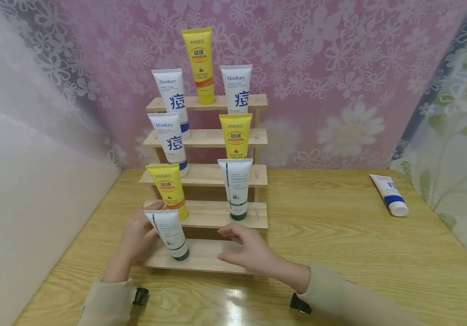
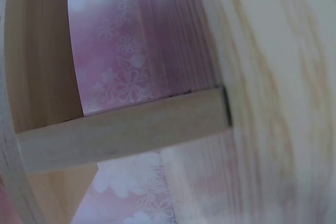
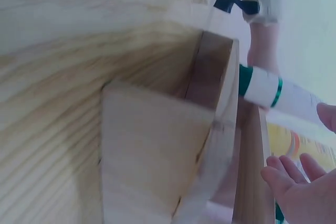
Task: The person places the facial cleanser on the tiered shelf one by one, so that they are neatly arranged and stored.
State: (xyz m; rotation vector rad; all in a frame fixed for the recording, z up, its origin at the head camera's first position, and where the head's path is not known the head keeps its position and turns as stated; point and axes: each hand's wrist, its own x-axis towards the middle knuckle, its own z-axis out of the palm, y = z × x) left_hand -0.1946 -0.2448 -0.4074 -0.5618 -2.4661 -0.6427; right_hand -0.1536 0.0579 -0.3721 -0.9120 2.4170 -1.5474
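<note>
In the head view, my left hand point(image 1: 135, 235) is at the left side of the wooden tiered stand point(image 1: 205, 258), its fingertips near a yellow ENSEO tube point(image 1: 168, 188). A white tube with a green cap point(image 1: 170, 233) stands cap-down on the lowest step, partly covering that hand; whether they touch is hidden. My right hand point(image 1: 254, 249) hovers over the right part of the lowest step, thumb and fingers spread, holding nothing. Just above it, another green-capped white tube point(image 1: 235, 188) stands one step up. The right wrist view shows the right fingers point(image 3: 294, 179) spread beside the stand.
White Hankey tubes point(image 1: 170, 142) and further yellow tubes point(image 1: 198, 63) stand at the sides of the upper steps and on top. One more white-and-blue tube point(image 1: 389, 194) lies on the wooden table point(image 1: 319, 226) at far right. A flowered pink backdrop point(image 1: 319, 81) rises behind.
</note>
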